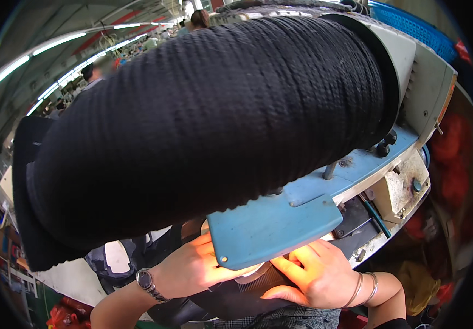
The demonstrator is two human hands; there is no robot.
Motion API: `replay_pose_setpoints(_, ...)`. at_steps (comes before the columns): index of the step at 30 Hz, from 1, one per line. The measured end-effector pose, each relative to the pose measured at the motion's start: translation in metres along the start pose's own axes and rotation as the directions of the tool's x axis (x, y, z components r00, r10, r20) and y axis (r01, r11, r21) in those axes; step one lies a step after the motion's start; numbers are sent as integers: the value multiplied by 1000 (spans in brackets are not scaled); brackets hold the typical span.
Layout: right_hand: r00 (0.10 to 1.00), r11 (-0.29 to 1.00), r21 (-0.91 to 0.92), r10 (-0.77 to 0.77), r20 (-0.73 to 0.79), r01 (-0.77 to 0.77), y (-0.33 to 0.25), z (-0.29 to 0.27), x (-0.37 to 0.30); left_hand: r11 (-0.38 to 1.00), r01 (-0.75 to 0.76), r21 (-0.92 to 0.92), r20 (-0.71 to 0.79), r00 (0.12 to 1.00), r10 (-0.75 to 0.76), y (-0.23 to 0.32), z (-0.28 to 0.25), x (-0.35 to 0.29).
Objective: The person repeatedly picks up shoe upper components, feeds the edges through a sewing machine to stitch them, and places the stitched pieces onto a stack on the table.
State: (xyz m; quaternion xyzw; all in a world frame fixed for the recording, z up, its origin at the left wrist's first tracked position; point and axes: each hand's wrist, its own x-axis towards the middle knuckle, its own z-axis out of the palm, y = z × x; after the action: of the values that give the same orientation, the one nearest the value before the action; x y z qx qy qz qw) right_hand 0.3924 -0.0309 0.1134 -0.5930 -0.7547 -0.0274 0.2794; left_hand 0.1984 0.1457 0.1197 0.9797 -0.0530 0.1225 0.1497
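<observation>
A huge black thread spool (pixel 209 120) fills your view, before a blue and cream sewing machine (pixel 277 230). Dark material (pixel 214 301) lies beneath your left hand (pixel 184 268) and right hand (pixel 319 277); the machine hides fingertips, so you cannot tell whether either grips. Your watch (pixel 145 279) is smaller.

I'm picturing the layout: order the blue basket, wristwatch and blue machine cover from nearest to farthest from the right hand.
1. Blue machine cover: up-left of the right hand.
2. Wristwatch: left wrist.
3. Blue basket: upper right.
</observation>
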Motion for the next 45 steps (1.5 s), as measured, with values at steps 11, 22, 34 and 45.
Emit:
replay_pose_setpoints(11,1000,998,68,-3,-8,3,4,8,2,987,68,-144,13,998,-67,-6,-14,5)
replay_pose_setpoints(22,999,995,97,3,42,-7,4,8,1,980,66,-190,30,998,-61,-3,-27,12)
replay_pose_setpoints(34,999,996,94,-10,33,7,5,8,2,991,113,-77,92,990,-105,6,-30,13)
replay_pose_setpoints(45,999,991,129,16,43,-22,6,8,0,971,218,102,90,970,-227,39,-18,11)
